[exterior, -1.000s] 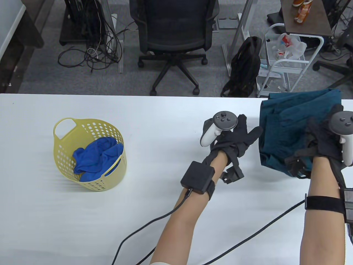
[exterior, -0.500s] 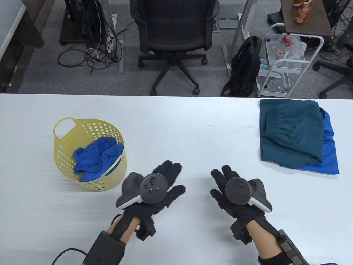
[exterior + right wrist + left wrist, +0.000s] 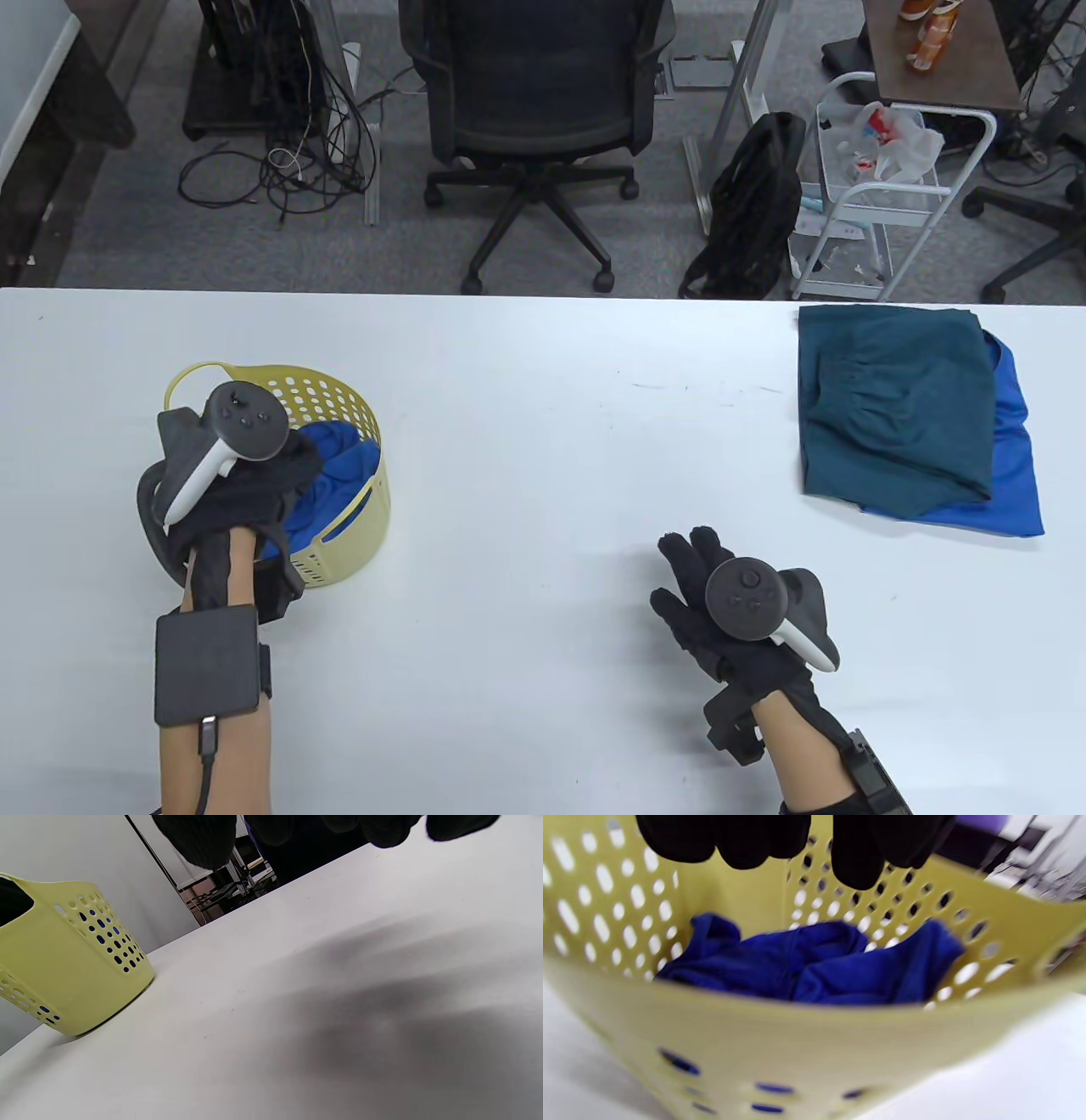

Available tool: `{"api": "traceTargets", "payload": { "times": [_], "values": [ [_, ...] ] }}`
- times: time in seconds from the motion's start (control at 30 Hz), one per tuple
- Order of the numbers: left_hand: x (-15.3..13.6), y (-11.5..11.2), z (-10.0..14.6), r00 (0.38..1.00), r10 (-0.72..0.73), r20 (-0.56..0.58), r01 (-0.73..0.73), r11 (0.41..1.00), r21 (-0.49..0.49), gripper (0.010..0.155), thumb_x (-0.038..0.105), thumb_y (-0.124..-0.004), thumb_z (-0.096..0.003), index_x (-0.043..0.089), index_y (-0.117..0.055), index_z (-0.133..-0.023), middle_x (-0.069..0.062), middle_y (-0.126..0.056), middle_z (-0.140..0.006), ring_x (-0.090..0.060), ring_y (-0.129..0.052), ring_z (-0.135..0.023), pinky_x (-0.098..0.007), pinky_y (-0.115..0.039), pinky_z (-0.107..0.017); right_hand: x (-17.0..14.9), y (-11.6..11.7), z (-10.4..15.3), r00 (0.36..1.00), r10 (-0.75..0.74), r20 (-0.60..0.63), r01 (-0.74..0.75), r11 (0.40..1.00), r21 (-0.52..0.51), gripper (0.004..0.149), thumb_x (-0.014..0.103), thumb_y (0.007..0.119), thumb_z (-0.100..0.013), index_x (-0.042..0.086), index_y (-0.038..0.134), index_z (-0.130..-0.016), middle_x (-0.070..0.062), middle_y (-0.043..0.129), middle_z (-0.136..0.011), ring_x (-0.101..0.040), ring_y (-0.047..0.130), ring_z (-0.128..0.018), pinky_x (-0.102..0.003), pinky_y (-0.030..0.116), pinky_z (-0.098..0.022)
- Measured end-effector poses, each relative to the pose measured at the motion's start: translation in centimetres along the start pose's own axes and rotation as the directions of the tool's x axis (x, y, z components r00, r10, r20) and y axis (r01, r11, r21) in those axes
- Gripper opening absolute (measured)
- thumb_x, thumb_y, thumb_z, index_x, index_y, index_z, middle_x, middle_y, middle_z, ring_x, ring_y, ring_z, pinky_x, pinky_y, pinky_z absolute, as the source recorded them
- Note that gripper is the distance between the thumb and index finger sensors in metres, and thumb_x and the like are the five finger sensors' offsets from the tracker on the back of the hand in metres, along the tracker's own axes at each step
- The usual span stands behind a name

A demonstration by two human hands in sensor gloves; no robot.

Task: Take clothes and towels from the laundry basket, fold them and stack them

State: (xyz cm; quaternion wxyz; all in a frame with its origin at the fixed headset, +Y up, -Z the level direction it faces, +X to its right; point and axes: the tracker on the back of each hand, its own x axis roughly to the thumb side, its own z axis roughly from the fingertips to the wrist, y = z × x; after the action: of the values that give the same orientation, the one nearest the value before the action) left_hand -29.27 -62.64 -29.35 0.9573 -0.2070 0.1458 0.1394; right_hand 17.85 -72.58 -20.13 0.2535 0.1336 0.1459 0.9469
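On the white worktop (image 3: 526, 407), the left hand (image 3: 246, 492) hangs over the yellow perforated laundry basket (image 3: 339, 399), its grip loosely spread above the crumpled blue cloth (image 3: 814, 963), touching nothing. Further right, the right hand (image 3: 721, 611) hovers, grip relaxed and empty. Far right, a folded teal garment (image 3: 891, 407) lies atop a folded blue one (image 3: 1014, 475).

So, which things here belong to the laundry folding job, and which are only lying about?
Belong to the job:
- yellow perforated plastic basket
- crumpled blue cloth inside it
- folded teal garment on folded blue garment
- left hand, right hand

Lying about:
- black office chair
- black backpack
- white wire cart
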Motion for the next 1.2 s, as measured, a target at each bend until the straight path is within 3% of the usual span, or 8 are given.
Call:
{"api": "traceTargets", "payload": {
  "times": [0.2,0.43,0.67,0.8,0.87,0.93,1.13,1.2],
  "values": [
    [-0.7,-1.6,-4.8,0.996,0.077,-0.040,-0.086,0.941,-0.327,0.062,0.050,-0.067,-0.0639,0.024,-0.060,-0.120,-0.040,-0.032,-0.126,-0.064,-0.047,-0.110,-0.071,-0.059,-0.073,-0.9,0.5,-0.4,0.999,-0.032,-0.030,0.033,0.999,0.024,0.067,0.031,0.062,-0.068,0.002,0.029,-0.120,-0.043,0.020,-0.115,-0.069,0.033,-0.097,-0.081,0.042,-0.064],
    [-1.5,-2.5,-5.8,0.971,0.237,-0.006,-0.219,0.885,-0.410,0.079,0.050,-0.068,-0.0637,0.010,-0.044,-0.127,-0.048,-0.012,-0.118,-0.073,-0.031,-0.106,-0.078,-0.052,-0.071,-1.3,0.6,-0.6,0.995,-0.096,-0.014,0.096,0.995,0.028,0.067,0.032,0.062,-0.068,0.004,0.029,-0.120,-0.044,0.020,-0.115,-0.069,0.033,-0.097,-0.081,0.042,-0.064],
    [-1.5,-1.9,-5.6,0.995,0.098,0.010,-0.088,0.929,-0.359,0.076,0.054,-0.066,-0.0614,0.016,-0.050,-0.125,-0.049,-0.028,-0.120,-0.067,-0.054,-0.106,-0.072,-0.062,-0.070,-1.6,0.6,-0.6,0.992,-0.123,-0.014,0.124,0.992,0.028,0.068,0.033,0.061,-0.068,0.002,0.028,-0.120,-0.044,0.020,-0.115,-0.069,0.034,-0.097,-0.081,0.042,-0.064],
    [-1.0,-2.3,-7.1,0.997,0.074,-0.007,-0.070,0.905,-0.419,0.075,0.054,-0.064,-0.0631,0.018,-0.045,-0.126,-0.045,-0.018,-0.122,-0.066,-0.044,-0.109,-0.073,-0.057,-0.073,-1.6,0.8,-0.7,0.992,-0.125,-0.010,0.125,0.992,0.035,0.068,0.033,0.061,-0.068,0.002,0.028,-0.120,-0.044,0.020,-0.114,-0.069,0.033,-0.097,-0.080,0.043,-0.064],
    [-1.2,-2.5,-7.4,0.996,0.085,-0.037,-0.093,0.879,-0.468,0.079,0.053,-0.064,-0.0631,0.008,-0.045,-0.125,-0.037,-0.016,-0.124,-0.064,-0.037,-0.110,-0.073,-0.055,-0.073,-1.8,0.8,-0.5,0.991,-0.130,-0.013,0.130,0.991,0.032,0.068,0.033,0.061,-0.068,0.002,0.028,-0.120,-0.044,0.020,-0.114,-0.069,0.034,-0.097,-0.080,0.043,-0.064],
    [-1.3,-1.8,-7.0,0.995,0.101,-0.004,-0.093,0.905,-0.416,0.079,0.049,-0.065,-0.0634,-0.002,-0.046,-0.121,-0.031,-0.028,-0.127,-0.058,-0.043,-0.112,-0.071,-0.058,-0.072,-2.0,0.6,-0.5,0.989,-0.145,-0.019,0.145,0.989,0.020,0.070,0.033,0.061,-0.068,0.000,0.027,-0.119,-0.043,0.020,-0.115,-0.069,0.033,-0.097,-0.080,0.042,-0.064],
    [-1.6,0.5,-5.2,0.991,0.131,0.023,-0.117,0.939,-0.323,0.075,0.041,-0.073,-0.0620,-0.007,-0.056,-0.116,-0.037,-0.046,-0.124,-0.056,-0.060,-0.106,-0.067,-0.063,-0.072,-2.0,0.5,-0.6,0.988,-0.155,-0.011,0.155,0.988,0.007,0.072,0.033,0.061,-0.068,-0.005,0.026,-0.118,-0.044,0.020,-0.114,-0.069,0.034,-0.097,-0.080,0.043,-0.064],
    [-1.7,0.3,-5.5,0.996,0.093,0.004,-0.087,0.942,-0.324,0.070,0.044,-0.074,-0.0616,0.012,-0.057,-0.122,-0.041,-0.049,-0.123,-0.061,-0.060,-0.104,-0.070,-0.062,-0.071,-1.9,0.6,-0.6,0.988,-0.152,-0.004,0.152,0.988,0.014,0.070,0.032,0.060,-0.068,-0.003,0.027,-0.119,-0.044,0.020,-0.114,-0.069,0.033,-0.097,-0.080,0.043,-0.064]
  ]
}}
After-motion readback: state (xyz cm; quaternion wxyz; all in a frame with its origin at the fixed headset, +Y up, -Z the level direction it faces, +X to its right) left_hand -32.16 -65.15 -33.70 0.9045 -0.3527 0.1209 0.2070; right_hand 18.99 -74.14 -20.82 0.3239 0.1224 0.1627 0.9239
